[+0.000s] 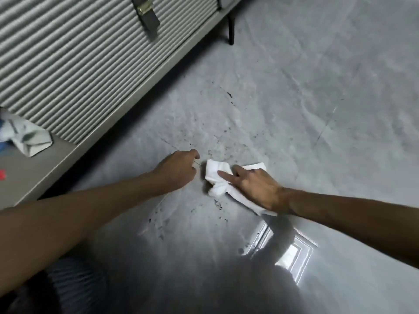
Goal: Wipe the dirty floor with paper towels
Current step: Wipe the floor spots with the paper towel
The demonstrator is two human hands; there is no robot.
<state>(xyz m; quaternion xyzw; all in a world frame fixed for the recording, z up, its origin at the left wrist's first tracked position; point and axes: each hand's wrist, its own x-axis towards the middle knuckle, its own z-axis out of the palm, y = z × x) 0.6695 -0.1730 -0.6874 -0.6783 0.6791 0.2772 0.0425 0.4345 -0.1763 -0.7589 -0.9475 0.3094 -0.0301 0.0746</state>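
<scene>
A crumpled white paper towel [216, 175] lies on the grey marbled floor [306, 98]. My right hand [251, 184] presses flat on it, fingers spread and pointing left. My left hand [179, 168] hovers just left of the towel with fingers curled; a thin strand seems pinched at its fingertips, but it is too small to be sure. Dark specks and smears of dirt [229, 95] are scattered above the towel, and more dirt [217, 205] lies below it.
A ribbed grey bed or sofa base [90, 53] with a beige ledge [34, 177] runs along the left, standing on a black leg [230, 28]. A used, stained cloth [27, 137] lies on the ledge. A bright window reflection [288, 252] shines on the floor.
</scene>
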